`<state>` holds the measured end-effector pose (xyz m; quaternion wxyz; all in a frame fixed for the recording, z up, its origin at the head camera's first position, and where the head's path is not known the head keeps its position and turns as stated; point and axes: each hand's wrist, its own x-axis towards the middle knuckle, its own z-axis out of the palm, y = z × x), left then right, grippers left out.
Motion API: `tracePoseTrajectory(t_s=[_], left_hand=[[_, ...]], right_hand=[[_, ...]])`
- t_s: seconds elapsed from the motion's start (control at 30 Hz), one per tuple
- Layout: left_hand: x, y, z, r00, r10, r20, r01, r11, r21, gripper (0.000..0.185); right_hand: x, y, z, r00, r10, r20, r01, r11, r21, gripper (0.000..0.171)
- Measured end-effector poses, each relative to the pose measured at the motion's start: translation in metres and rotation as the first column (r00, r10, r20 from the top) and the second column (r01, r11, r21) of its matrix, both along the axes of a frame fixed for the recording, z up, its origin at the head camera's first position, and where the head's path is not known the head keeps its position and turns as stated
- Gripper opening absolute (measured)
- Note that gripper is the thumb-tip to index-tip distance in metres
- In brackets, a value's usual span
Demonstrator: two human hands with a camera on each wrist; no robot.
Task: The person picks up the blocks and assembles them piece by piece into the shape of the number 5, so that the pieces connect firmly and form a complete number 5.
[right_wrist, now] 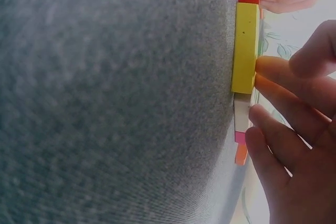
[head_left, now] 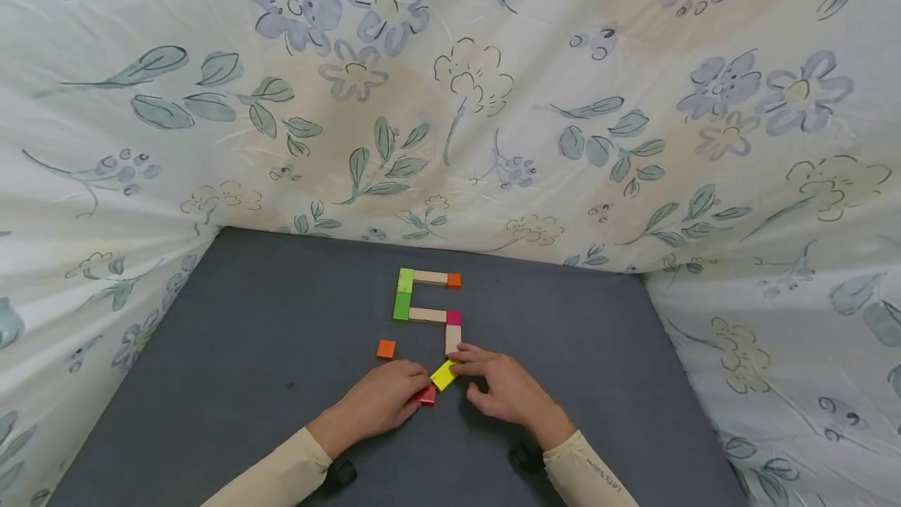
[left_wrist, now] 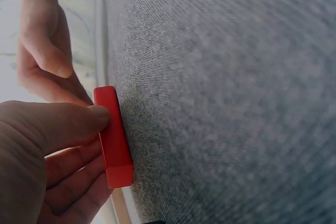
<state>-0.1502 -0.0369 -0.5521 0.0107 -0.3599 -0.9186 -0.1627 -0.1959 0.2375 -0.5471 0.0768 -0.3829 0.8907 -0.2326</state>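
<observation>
My left hand [head_left: 380, 397] pinches a red block [left_wrist: 113, 135], its thumb along the near side and the other fingers behind, mostly covered. Flat on the table, the block sits at the lower left end of a yellow block [head_left: 443, 376]. Fingertips of my right hand [head_left: 510, 388] rest on the yellow block's upper right end, the fingers extended and the thumb held off it. That yellow block lies slanted below an upright-running pale wooden block [head_left: 453, 337], whose lower end other right fingertips touch. In the right wrist view, red, yellow and pale blocks line up end to end.
Above the pale block, a pink block [head_left: 454, 318], pale blocks [head_left: 427, 315], green blocks [head_left: 402, 305] and an orange block [head_left: 454, 281] continue the outline. A loose orange block [head_left: 385, 349] lies left of it. Floral cloth [head_left: 464, 100] hangs behind the dark table [head_left: 281, 319].
</observation>
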Motion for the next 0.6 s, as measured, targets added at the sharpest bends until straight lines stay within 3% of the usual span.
tracePoseTrajectory(t_s=[0.6], left_hand=[[-0.0001,-0.0035,-0.0030,1.000,-0.014,-0.014,0.014,0.999,0.034,0.023]], right_hand=[[-0.0001,-0.0045,0.0018,0.999,-0.040,0.019,0.040,0.999,-0.029,0.037]])
